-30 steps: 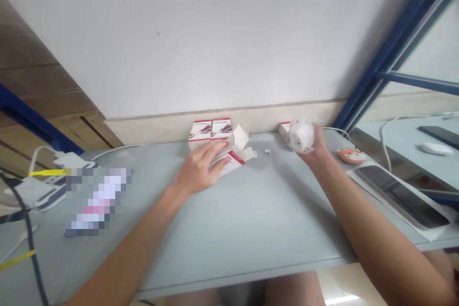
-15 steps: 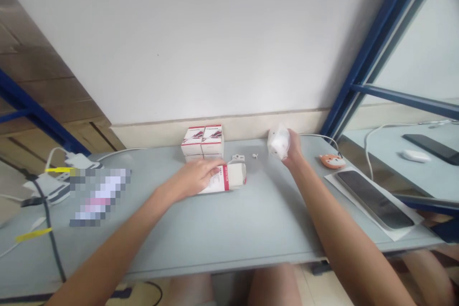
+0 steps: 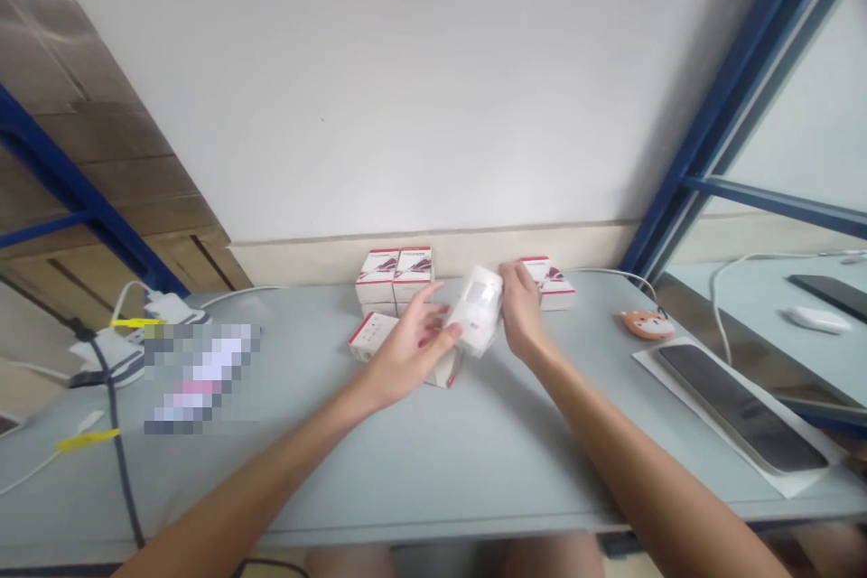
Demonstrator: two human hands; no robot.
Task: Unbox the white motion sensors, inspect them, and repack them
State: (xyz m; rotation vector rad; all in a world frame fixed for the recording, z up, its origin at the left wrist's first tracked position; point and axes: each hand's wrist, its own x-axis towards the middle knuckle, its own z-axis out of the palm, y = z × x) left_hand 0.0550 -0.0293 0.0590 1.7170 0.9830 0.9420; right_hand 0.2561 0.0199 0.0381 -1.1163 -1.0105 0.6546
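The right hand (image 3: 521,314) grips the far side of a small white device (image 3: 478,312), fingers curled round its edge, while the left hand (image 3: 406,352) steadies its near side with thumb and fingertips. The device hangs just above the grey table (image 3: 474,452), tilted, directly over an open carton (image 3: 379,339) lying on its side and partly hidden by the left palm.

Behind the device, against the wall, stand stacked red-and-white boxes (image 3: 396,271); to the device's right lies one more box (image 3: 552,282). Further right of the device sit a small orange animal-shaped object (image 3: 645,323) and a dark tablet (image 3: 738,406) on white paper.

The main risk I judge here is a slip: both holds are on the device's edges, so a loosened pinch would drop it onto the carton or table. The carton lies loose, so it may skid or crush if the device presses on it at an angle. A wide sweep of the left elbow could also nudge the stacked boxes.
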